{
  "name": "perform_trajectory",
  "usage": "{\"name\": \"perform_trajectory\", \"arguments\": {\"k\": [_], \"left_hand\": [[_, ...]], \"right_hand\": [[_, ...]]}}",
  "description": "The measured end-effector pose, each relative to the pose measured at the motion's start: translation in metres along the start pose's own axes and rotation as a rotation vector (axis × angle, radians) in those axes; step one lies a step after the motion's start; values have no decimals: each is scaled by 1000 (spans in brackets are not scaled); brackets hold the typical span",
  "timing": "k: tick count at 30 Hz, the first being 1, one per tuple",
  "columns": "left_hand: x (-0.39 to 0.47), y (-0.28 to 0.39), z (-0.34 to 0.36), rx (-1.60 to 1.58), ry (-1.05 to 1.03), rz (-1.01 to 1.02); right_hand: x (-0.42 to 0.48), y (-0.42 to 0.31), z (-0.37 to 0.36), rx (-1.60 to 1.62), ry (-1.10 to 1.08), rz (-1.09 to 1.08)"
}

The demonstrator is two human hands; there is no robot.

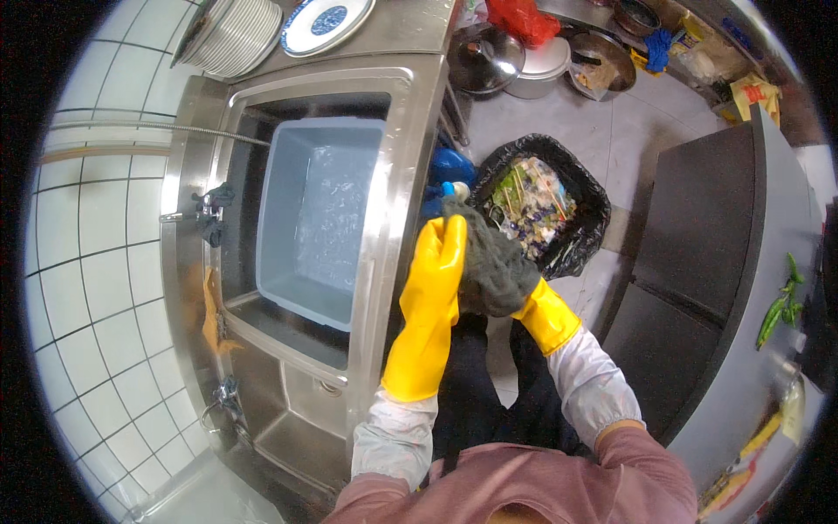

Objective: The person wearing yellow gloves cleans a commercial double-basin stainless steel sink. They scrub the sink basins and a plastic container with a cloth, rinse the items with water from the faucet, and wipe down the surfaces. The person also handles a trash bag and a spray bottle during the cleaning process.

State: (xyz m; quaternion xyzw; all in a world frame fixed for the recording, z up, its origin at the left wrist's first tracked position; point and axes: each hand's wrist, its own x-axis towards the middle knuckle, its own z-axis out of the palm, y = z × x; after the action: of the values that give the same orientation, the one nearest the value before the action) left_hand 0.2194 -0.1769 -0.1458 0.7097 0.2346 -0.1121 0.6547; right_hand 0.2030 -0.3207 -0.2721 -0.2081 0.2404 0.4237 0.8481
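Both my hands wear yellow rubber gloves. My left hand (438,252) grips one edge of a dark grey cloth (501,265), thumb uppermost. At the cloth's other side is my right hand (540,311), with its fingers hidden behind the bunched fabric. The cloth hangs between the sink's front edge and a black-lined waste bin (592,216), overlapping the bin's near rim in view. Food scraps and wooden sticks (533,196) lie in the bin. To the left, a grey-blue plastic tub (281,209) with clear water in it sits inside the stainless steel sink (386,262).
Stacked plates (236,33) and a blue-patterned plate (327,19) stand on the steel counter beyond the sink. A lidded pan (484,62) and a wok (602,65) are at the back. On the right, green chillies (779,311) lie on a grey worktop (740,314).
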Motion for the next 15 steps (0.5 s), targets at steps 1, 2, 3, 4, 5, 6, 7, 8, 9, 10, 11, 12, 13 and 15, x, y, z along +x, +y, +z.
{"name": "perform_trajectory", "arguments": {"k": [1,2,3,4,5,6,7,8,9,10,11,12,13,15], "left_hand": [[3,-1,15,182,32,50],[-3,1,27,62,-10,-229],[-2,-33,23,201,91,-36],[6,-69,17,192,79,-74],[14,-90,14,182,74,-110],[16,-91,17,209,129,-168],[19,-86,21,238,183,-225],[27,-90,24,263,226,-246],[34,-98,25,286,271,-273],[45,-109,25,303,308,-261],[56,-118,25,322,344,-248],[75,-124,32,404,322,-249],[82,-121,35,488,328,-256],[106,-121,33,257,280,-447]], "right_hand": [[-3,2,-25,35,60,-1],[-4,5,-49,66,113,-7],[-6,13,-57,97,141,16],[-6,18,-69,122,179,24],[-4,23,-79,146,204,32],[0,28,-86,176,229,34],[5,27,-94,189,245,27],[10,24,-103,177,230,-13],[16,23,-111,148,214,-61],[19,16,-114,59,126,-172],[26,13,-115,-450,180,-281],[28,7,-123,-972,227,-368],[29,5,-123,-1485,300,-461],[27,14,-126,-1763,385,-617]]}}
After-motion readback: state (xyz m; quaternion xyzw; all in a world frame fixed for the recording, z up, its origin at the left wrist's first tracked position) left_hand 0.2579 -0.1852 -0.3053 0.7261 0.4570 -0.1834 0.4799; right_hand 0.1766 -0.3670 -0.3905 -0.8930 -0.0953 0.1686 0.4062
